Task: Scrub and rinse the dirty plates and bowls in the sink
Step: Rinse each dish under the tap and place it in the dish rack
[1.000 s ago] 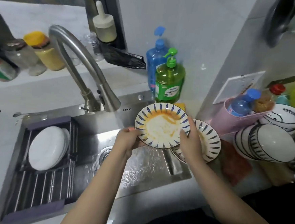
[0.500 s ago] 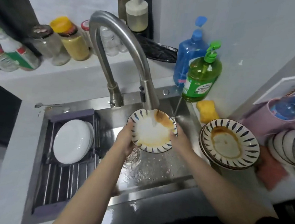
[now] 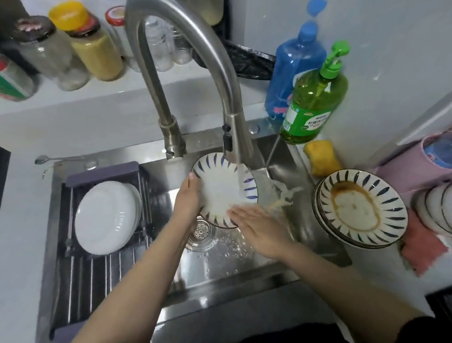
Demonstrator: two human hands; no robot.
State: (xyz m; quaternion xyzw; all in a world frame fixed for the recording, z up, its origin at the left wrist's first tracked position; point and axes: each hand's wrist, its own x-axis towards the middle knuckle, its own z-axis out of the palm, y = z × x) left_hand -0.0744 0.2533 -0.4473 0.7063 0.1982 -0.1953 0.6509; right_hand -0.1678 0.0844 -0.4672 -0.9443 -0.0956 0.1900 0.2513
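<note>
Under the running curved steel faucet (image 3: 191,49), the left hand (image 3: 187,198) grips the rim of the tilted blue-striped white ceramic plate (image 3: 220,190) while the right hand (image 3: 258,228) rubs its near edge with flat, spread fingers; best to rotate the plate so water reaches every streak.

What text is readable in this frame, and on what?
None can be read.
Green soap bottle: label carries print, too blurred.
Blue bottle: label unreadable.
Red-and-green container at far left: no legible text.
Jars: no visible text.
</note>
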